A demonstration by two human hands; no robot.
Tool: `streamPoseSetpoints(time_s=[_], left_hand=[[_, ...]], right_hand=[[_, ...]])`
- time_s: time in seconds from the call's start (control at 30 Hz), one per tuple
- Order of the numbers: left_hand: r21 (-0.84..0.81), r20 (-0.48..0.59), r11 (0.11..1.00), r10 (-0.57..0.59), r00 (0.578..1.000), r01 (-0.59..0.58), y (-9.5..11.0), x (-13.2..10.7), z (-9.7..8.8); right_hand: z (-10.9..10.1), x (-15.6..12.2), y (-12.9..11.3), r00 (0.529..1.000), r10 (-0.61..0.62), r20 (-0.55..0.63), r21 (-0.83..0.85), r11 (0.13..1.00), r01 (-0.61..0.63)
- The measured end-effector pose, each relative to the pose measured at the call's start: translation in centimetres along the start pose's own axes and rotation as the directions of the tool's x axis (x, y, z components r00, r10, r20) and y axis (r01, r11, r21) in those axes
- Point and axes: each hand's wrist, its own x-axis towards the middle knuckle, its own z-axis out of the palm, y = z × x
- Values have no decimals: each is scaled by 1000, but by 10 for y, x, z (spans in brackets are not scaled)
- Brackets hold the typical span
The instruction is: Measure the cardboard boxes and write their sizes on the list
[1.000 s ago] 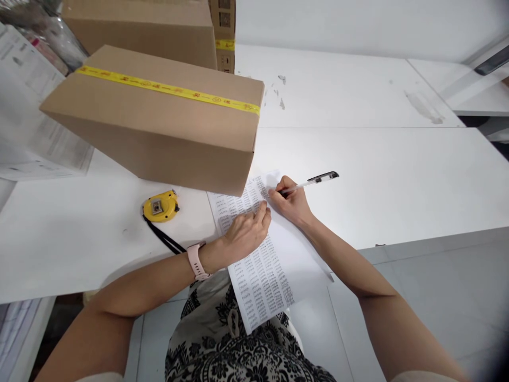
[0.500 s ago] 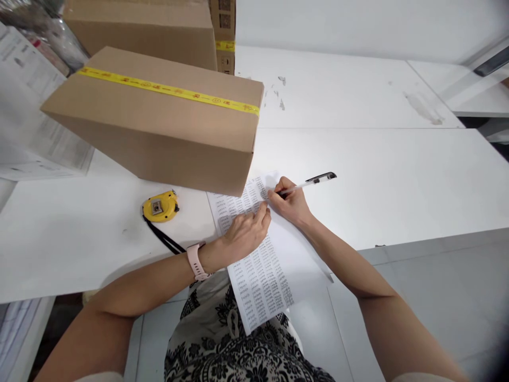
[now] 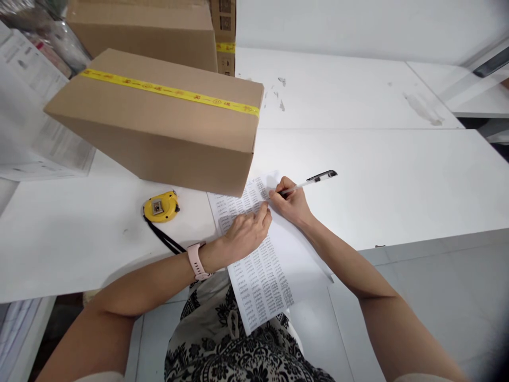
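Observation:
A black-capped pen with a clear barrel is gripped in my right hand, its tip down at the paper. Beneath both hands lies a sheet of paper covered with columns of handwritten entries, its lower part hanging past the table edge. My left hand rests on the sheet with fingers extended, the index fingertip close to the pen tip. A pink watch band circles the left wrist. To the left sits a yellow tape measure with a black strap running toward that wrist.
A taped cardboard box stands just beyond the paper, covering its top edge. Behind it is another cardboard box. Papers in a clear sleeve stand at the far left. The white table extends to the right.
Both hands stay almost in place; the pen and right hand have shifted very slightly to the right. The boxes and tape measure appear only minutely displaced in view.

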Motion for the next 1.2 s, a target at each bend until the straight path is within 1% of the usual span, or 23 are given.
streamPoseSetpoints(time_s=[0.2,0.37,0.43,0.6,0.83,0.93,1.2], left_hand=[[-31,29,1000,-5,1000,6,0,1,-4],[-57,156,998,-22,987,31,1,6,-16],[-59,177,998,-21,984,32,2,7,-19],[-69,175,997,-30,984,43,2,7,-20],[-65,176,997,-32,984,44,2,7,-21],[-64,186,997,-29,982,42,2,7,-22],[-50,170,998,-28,985,37,2,7,-20]], right_hand=[[1,0,-1,1000,12,-18,-11,1000,-12],[1,0,2,1000,-23,1,-35,999,23],[1,0,2,1000,-31,6,-29,999,31],[1,0,-1,999,-38,9,-3,999,38],[1,0,0,1000,-14,-5,-38,999,14],[1,0,1,1000,-17,-5,-33,999,16],[0,-1,-1,1000,-11,3,-26,1000,11]])
